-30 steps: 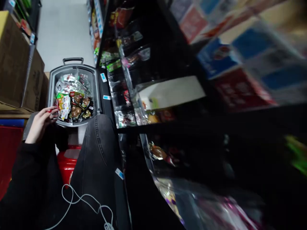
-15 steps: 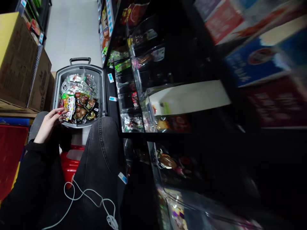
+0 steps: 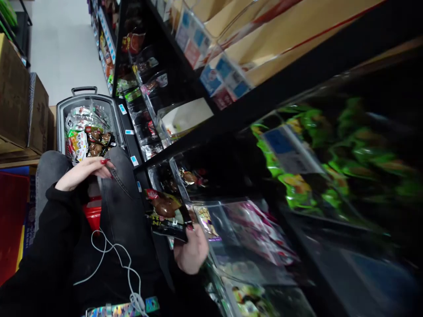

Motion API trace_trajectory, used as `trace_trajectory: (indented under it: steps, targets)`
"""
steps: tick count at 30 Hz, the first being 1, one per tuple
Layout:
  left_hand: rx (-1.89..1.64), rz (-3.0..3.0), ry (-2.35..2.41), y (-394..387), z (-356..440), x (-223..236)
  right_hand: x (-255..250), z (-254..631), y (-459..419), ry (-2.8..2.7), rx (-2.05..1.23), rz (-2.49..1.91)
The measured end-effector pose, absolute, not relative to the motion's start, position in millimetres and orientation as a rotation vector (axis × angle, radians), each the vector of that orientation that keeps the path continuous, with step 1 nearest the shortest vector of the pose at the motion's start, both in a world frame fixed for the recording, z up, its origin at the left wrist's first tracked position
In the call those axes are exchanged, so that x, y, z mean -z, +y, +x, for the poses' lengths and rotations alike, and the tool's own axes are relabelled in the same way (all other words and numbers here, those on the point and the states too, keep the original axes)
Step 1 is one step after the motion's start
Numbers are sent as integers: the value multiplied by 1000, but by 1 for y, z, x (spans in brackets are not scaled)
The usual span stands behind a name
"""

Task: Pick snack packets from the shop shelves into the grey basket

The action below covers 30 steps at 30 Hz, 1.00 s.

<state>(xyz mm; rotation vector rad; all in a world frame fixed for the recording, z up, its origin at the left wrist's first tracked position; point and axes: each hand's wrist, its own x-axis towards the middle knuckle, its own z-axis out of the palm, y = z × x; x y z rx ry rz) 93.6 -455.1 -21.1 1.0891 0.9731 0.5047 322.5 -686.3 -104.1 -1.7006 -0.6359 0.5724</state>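
Note:
A black snack packet (image 3: 167,211) with brown round pieces pictured on it is pinched at its lower right corner by my right hand (image 3: 193,248), beside the shelf. My left hand (image 3: 86,171) hovers over my thigh, its fingers stretched out with nothing in them. Past my knees stands a grey basket (image 3: 119,119) with a black handle. Silvery clear packets (image 3: 84,116) fill its far part; white-and-orange packets (image 3: 78,145) and black packets (image 3: 95,149) like the held one lie in its near part.
Shelves (image 3: 231,110) with clear dividers and many packets rise close on my right. Cardboard boxes (image 3: 13,101) are stacked at the left. A white cable (image 3: 127,259) lies across my lap, and a red stool (image 3: 93,213) shows between my legs.
My view has swung to the right. My right hand has come into view holding the black packet. My left hand has moved from the basket's near edge back over my thigh.

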Motion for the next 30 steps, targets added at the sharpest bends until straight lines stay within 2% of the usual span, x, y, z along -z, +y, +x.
trace_trajectory:
  steps: [3, 8, 16, 30]
  targets:
    - [-285, 1098, 702, -473, 110, 11, 49, 315, -680, -365, -618, -1501]
    - [-244, 826, 441, -502, 140, 13, 4, 299, -638, -555, -583, -1287]
    - [-859, 563, 659, -502, 159, 6, 37, 301, -592, -960, -852, -1228]
    - [-995, 800, 789, -492, 150, 5, 45, 298, -592, -961, -1078, -1239]
